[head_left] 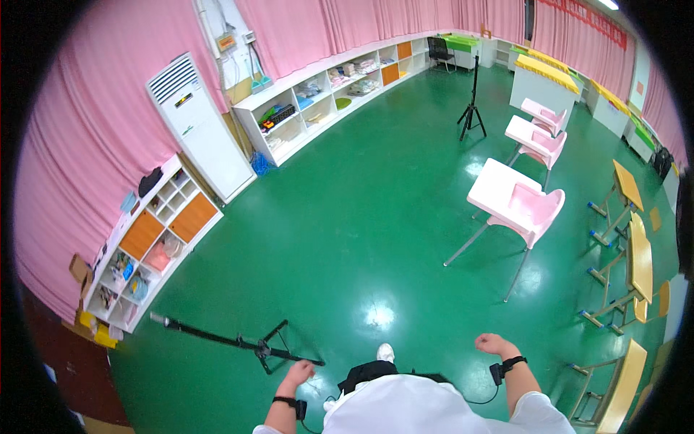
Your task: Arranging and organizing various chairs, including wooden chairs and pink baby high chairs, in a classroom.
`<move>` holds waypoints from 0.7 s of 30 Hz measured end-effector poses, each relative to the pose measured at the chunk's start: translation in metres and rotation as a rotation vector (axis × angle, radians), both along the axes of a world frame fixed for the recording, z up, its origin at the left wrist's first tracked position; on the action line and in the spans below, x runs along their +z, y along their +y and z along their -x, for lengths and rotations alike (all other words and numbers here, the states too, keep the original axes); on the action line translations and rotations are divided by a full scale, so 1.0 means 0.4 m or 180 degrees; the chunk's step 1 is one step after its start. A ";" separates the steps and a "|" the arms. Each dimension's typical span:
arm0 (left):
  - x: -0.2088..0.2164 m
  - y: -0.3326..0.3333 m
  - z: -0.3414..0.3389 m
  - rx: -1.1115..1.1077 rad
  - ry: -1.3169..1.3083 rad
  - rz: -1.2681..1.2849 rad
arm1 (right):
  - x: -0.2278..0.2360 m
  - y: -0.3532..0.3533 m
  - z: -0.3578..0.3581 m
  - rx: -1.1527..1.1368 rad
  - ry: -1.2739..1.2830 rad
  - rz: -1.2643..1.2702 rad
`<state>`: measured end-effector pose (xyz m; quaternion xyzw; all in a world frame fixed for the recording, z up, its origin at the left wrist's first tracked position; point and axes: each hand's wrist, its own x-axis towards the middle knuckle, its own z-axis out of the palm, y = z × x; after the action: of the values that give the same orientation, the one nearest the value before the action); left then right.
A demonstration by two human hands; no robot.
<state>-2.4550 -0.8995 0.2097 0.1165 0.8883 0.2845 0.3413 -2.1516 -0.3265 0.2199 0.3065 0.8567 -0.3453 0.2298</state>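
- Shiny green floor (361,202) ran through the whole room, pink curtains (79,181) hung around the walls.
- Low white shelving (253,132), packed with bits and bobs, curved along the left side toward the back, and a tall white air conditioner (201,137) stood near its end.
- Stuff in the way: pink high chairs (504,184) in a row ahead-right, wooden desks (640,253) further right, another black stand (471,116) way up the room.
- Black tripod (242,343) was at lower left, one leg just beside the left hand (299,373); couldn't tell if they touched.
- That hand's fingers were kinda curled; how far, or around what, I couldn't tell.
- Right hand (491,343) had loosely bent fingers, well apart from the nearest chair; couldn't see into the palm.
- Black straps (499,372) on both wrists.
- Writing-wise: red banner (614,30) up back had lettering too tiny to read; air con had a yellow label and green mark.
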 end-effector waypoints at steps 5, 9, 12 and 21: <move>0.091 0.475 0.484 -0.0298 0.0576 -0.0275 | 0.080 0.198 0.214 -0.0535 -0.0100 0.1003; 0.198 0.891 0.773 -0.0910 0.0578 -0.0388 | 0.057 0.372 0.366 -0.1444 0.0558 0.1008; 0.172 1.110 0.942 -0.1557 0.1049 -0.0441 | -0.005 0.522 0.486 -0.1627 0.0506 0.1176; 0.118 1.511 1.385 -0.1759 -0.0021 -0.0265 | -0.065 0.864 0.847 -0.2698 -0.0104 0.1737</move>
<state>-3.0089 -0.2952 0.2569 0.3674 0.8092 0.2172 0.4037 -2.4906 0.0189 0.1940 0.5615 0.5317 -0.6149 0.1545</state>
